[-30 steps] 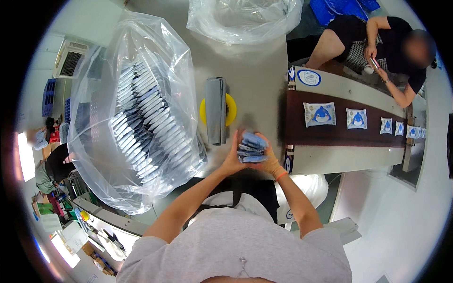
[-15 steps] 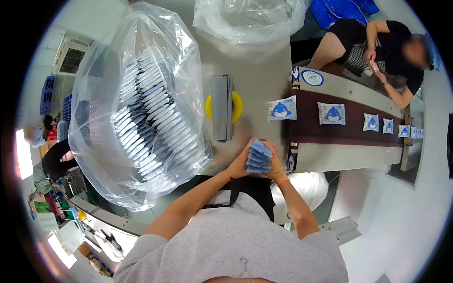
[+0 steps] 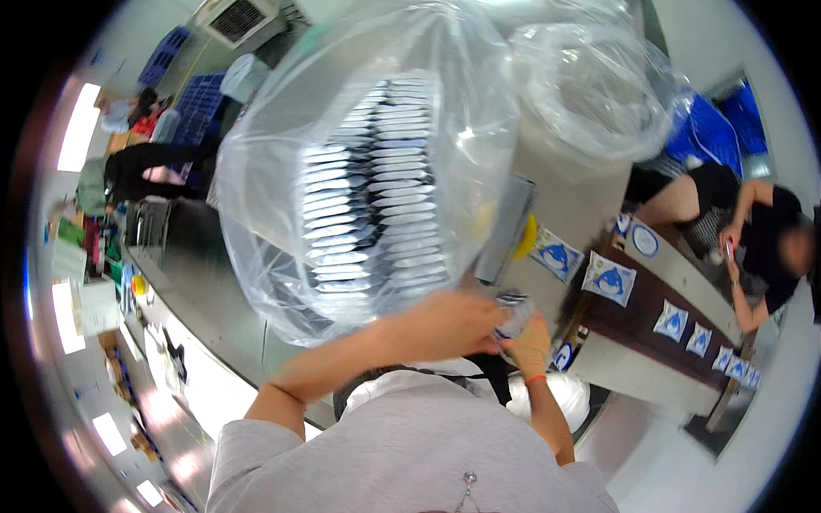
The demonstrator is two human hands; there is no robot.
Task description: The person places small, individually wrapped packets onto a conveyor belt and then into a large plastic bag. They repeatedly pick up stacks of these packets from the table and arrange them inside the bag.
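Just in front of my body, a small stack of silvery soft packets [image 3: 515,313] is between my hands. My right hand [image 3: 530,344] is wrapped round its right side. From the left, my left hand [image 3: 453,325] meets the stack, closed against it; its fingers are partly hidden and smeared by motion. A large clear plastic bag [image 3: 265,197] stands open beyond my left arm, with two rows of packets [image 3: 406,188] packed inside. Single white packets with a blue whale print, such as a near one [image 3: 609,279], lie along a dark red conveyor belt [image 3: 641,306] at right.
A grey flat bundle [image 3: 506,231] lies over a yellow ring [image 3: 526,238] on the metal table [image 3: 569,192]. Another clear bag [image 3: 599,94] stands at the far side, near a blue crate [image 3: 710,132]. A seated person [image 3: 770,214] is beyond the conveyor.
My view has turned left, so the bag appears nearer the middle. My left hand has shifted over the stack, which is now tilted and mostly covered. Another packet has come closer along the belt.
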